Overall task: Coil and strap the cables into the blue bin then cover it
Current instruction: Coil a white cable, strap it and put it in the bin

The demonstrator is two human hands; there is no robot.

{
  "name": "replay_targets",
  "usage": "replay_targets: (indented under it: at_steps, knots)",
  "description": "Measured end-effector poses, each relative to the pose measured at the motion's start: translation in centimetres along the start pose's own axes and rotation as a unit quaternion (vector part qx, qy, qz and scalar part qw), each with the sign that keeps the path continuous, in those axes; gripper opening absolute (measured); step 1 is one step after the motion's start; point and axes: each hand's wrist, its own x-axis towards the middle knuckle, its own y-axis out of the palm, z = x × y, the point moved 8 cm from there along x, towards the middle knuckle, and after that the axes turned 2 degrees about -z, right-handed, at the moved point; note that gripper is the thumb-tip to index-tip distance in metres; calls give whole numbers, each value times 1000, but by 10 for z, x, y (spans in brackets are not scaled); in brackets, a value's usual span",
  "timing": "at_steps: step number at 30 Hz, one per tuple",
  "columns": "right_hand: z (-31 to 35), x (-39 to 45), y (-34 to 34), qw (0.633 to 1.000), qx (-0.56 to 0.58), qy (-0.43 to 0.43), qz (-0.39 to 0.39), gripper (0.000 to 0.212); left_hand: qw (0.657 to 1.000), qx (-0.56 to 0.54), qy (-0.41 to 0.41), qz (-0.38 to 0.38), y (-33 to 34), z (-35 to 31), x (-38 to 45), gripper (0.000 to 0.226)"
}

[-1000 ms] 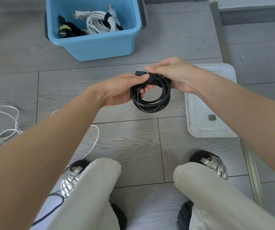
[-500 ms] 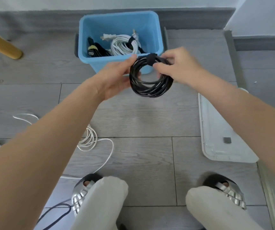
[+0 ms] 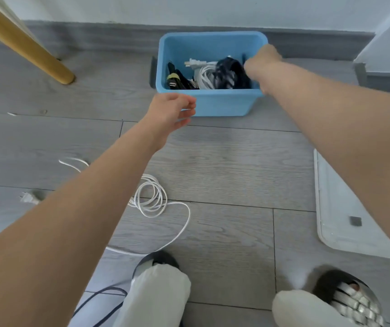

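The blue bin point(image 3: 222, 105) stands on the floor near the wall. Inside it lie a black cable with a yellow strap point(image 3: 175, 79), a white coiled cable point(image 3: 207, 76) and the strapped black cable coil point(image 3: 229, 72). My right hand point(image 3: 262, 60) is blurred over the bin's right rim, right beside the black coil; its grip is not visible. My left hand point(image 3: 172, 109) hovers in front of the bin's left corner, fingers loosely apart and holding nothing. A loose white cable point(image 3: 151, 197) lies uncoiled on the floor, its plug point(image 3: 27, 198) off to the left.
The white bin lid point(image 3: 340, 208) lies on the floor at the right. A wooden furniture leg point(image 3: 24, 41) slants at the far left. A dark cable point(image 3: 99, 300) runs by my left foot. My knees and sandals fill the bottom edge.
Both hands held the black coil in front of the bin; my right hand has carried it forward into the bin. My left hand let go and stayed in front.
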Motion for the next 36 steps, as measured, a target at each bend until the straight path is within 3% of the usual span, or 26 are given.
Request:
replay_targets:
  at_steps: [4,7,10,12,14,17,19,21,23,25,27,29,32,36]
  knots:
    - [15,-15,3,986,-137,-91,-30,40,996,91,-15,3,-15,15,-7,22]
    - [23,-33,7,972,-176,-139,-64,41,984,174,-22,1,-32,33,-14,24]
    - [40,-71,23,947,-172,-256,-90,34,952,299,-56,-14,-53,58,-13,15]
    - [40,-106,60,935,-138,-327,-4,29,875,475,-92,-20,-72,83,-15,16]
    - [29,-139,109,908,-156,-370,121,28,812,567,-139,-21,-87,111,-23,38]
    - [1,-173,168,869,-213,-355,271,32,804,579,-134,-1,-92,142,-38,65]
    - [-13,-186,187,862,-223,-322,321,33,812,575,-100,-20,-94,146,-38,62]
    - [-26,-193,196,868,-202,-279,356,39,859,497,-108,-57,-99,141,-35,42]
    - [-38,-193,199,884,-157,-213,385,47,944,294,-148,-39,-88,138,-34,9]
    - [-43,-188,194,909,-59,-128,391,41,983,64,-171,-4,-66,127,-31,17]
    - [-45,-176,183,920,48,-48,385,26,980,-99,-170,38,-40,107,-30,23]
    - [-44,-168,169,904,157,13,397,15,971,-172,-154,65,-22,83,-29,22]
    - [-38,-160,140,866,285,41,409,18,962,-227,-127,88,-5,57,-27,25]
    - [-45,-159,115,857,283,21,430,7,964,-234,-85,99,15,39,-25,18]
